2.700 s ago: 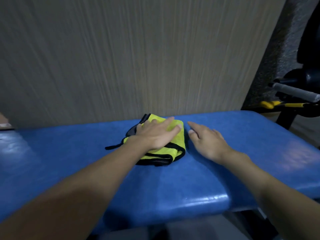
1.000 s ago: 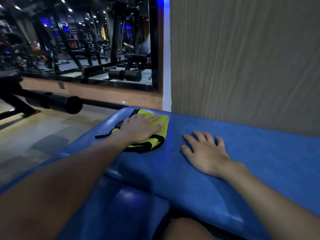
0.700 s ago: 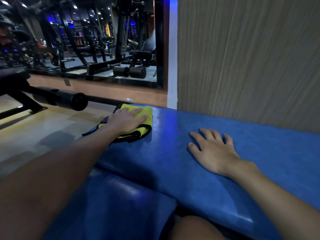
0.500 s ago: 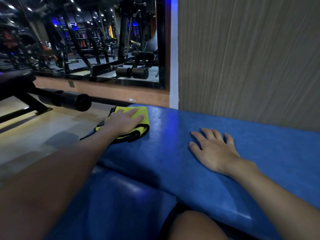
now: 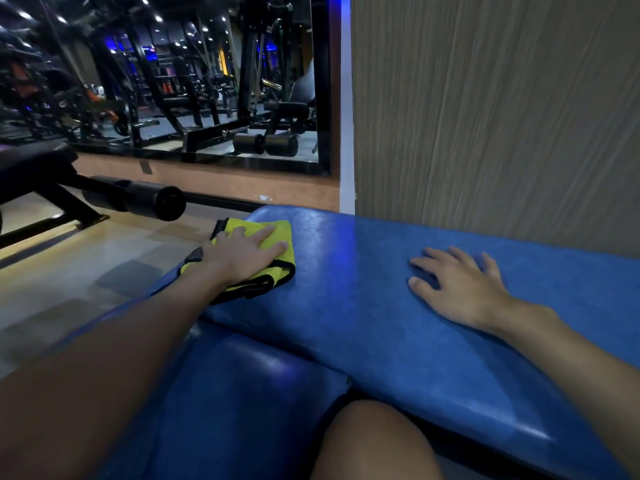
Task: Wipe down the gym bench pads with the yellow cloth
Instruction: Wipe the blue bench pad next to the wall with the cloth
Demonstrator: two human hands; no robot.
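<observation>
Fingers [image 5: 265, 235] straight, left hand [image 5: 242, 254] presses yellow cloth [image 5: 251, 225] onto blue pad [image 5: 346, 292]; right hand [image 5: 460, 289] rests flat, empty.

Head-worn, downward, close over bench pad [image 5: 363, 306]

Folded yellow cloth [image 5: 273, 237], black-edged, flat at left end of glossy blue bench pad [image 5: 363, 306].
</observation>
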